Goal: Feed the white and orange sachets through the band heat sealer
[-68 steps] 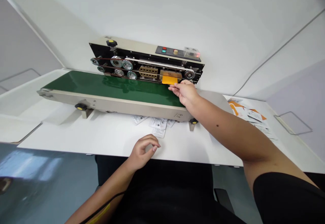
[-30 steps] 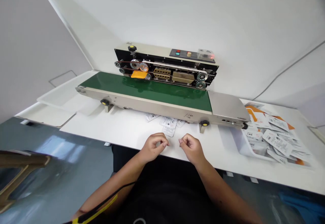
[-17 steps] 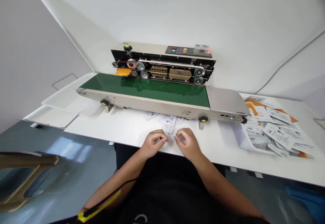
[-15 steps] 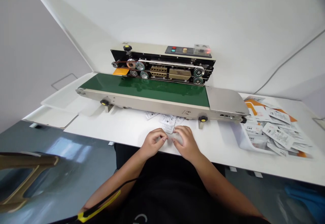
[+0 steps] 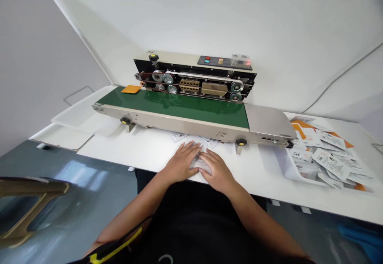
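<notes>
My left hand [image 5: 183,161] lies flat with its fingers stretched over a printed white packet [image 5: 198,162] near the table's front edge. From the other side my right hand [image 5: 218,169] rests on the same packet, its fingers extended too. Between the hands part of the packet's printed face shows; the rest is covered. Just beyond the fingertips, more printed packets [image 5: 178,136] stick out from under the front of a band sealing machine [image 5: 173,121].
An orange packet [image 5: 131,89] lies on the left part of the green conveyor belt [image 5: 176,105]. To the right, a white bin [image 5: 295,173] is heaped with printed packets. A translucent tray [image 5: 74,114] stands at the left, and a wooden stool [image 5: 36,216] is on the floor.
Both hands have gone from curled and raised to flat on the packet, pushing slightly forward. The orange packet has come out of the sealer's rollers and moved left along the belt.
</notes>
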`<state>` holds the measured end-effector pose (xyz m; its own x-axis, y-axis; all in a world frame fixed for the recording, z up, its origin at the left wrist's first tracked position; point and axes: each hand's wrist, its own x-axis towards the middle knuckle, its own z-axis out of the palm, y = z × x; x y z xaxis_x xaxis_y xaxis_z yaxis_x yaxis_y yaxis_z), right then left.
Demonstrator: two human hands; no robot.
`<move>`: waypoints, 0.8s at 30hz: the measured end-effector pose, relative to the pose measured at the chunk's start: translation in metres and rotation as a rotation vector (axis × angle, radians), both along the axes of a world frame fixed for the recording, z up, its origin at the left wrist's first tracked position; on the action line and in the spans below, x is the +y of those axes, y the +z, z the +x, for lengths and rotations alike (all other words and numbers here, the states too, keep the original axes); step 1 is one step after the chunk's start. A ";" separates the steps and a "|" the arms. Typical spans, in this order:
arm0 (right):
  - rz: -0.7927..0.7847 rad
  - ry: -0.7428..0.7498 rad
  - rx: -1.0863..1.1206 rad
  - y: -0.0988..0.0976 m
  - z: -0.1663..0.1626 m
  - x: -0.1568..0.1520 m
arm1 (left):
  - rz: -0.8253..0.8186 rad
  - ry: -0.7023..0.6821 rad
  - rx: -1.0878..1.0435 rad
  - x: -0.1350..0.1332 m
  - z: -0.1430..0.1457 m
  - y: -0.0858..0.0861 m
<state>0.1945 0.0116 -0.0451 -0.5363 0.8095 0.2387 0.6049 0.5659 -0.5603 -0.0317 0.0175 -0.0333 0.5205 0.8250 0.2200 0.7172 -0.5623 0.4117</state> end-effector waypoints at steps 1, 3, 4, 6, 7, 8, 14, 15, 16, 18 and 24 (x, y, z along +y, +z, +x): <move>-0.001 -0.005 0.038 -0.001 0.001 0.000 | -0.009 0.000 0.016 0.001 0.001 -0.001; -0.011 -0.019 0.108 -0.002 0.001 0.000 | -0.011 0.014 0.011 0.002 0.003 -0.002; -0.018 -0.031 0.141 -0.002 0.002 0.000 | -0.001 0.013 -0.009 0.002 0.004 -0.003; -0.036 -0.065 0.207 -0.001 0.003 -0.001 | 0.037 -0.013 -0.059 0.001 0.004 -0.005; -0.041 -0.085 0.239 0.000 0.003 -0.001 | 0.062 -0.036 -0.084 0.000 0.003 -0.005; -0.043 -0.107 0.270 0.001 0.004 -0.001 | 0.088 -0.058 -0.109 -0.001 0.002 -0.006; -0.026 -0.165 0.326 0.004 0.006 -0.002 | 0.169 -0.127 -0.229 -0.002 -0.001 -0.010; -0.026 -0.164 0.320 0.004 0.005 -0.002 | 0.167 -0.138 -0.235 -0.002 -0.001 -0.011; -0.026 -0.163 0.313 0.004 0.005 -0.002 | 0.166 -0.145 -0.244 -0.002 -0.001 -0.011; -0.024 -0.172 0.309 0.004 0.004 -0.002 | 0.183 -0.123 -0.287 -0.002 -0.002 -0.012; 0.009 -0.162 0.357 0.008 0.007 -0.005 | 0.178 0.261 -0.597 -0.018 -0.007 -0.007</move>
